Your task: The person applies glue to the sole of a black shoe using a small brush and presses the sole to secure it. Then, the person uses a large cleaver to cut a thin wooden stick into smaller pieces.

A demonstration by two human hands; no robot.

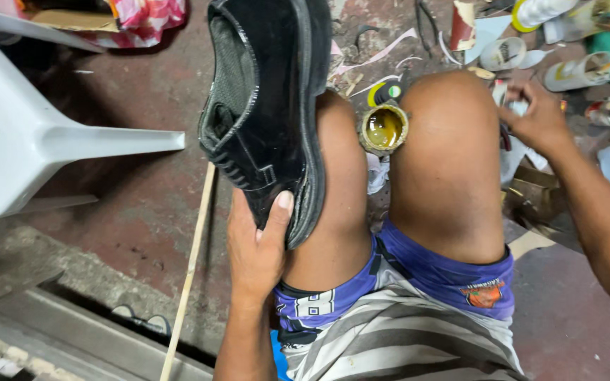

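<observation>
Up close, the black shoe (pixel 266 106) rests along the person's left thigh, its toe pointing away, the mesh-lined opening turned to the left and the dark sole edge facing the knees. It looks like smooth synthetic leather with a ribbed band near the heel. The left hand (pixel 257 243) grips it at the heel end from below, thumb pressed flat on the upper, fingers wrapped behind out of sight, wrist straight up from the lap.

Between the knees sits a small round tin of amber glue (pixel 384 128), its rim crusted and dull. The right hand (pixel 534 116) reaches past the right knee toward the floor clutter, arm stretched, fingers curled round something small and pale; what it is I cannot tell.

Beyond it lie white sneakers (pixel 580 70) and scraps on the reddish, worn concrete floor (pixel 128 204). A thin wooden stick (pixel 190 268) slants across the floor beside the left arm, and a white plastic chair (pixel 30 134) stands to the left. The person wears purple shorts (pixel 453 275) and a grey striped shirt (pixel 404 339).
</observation>
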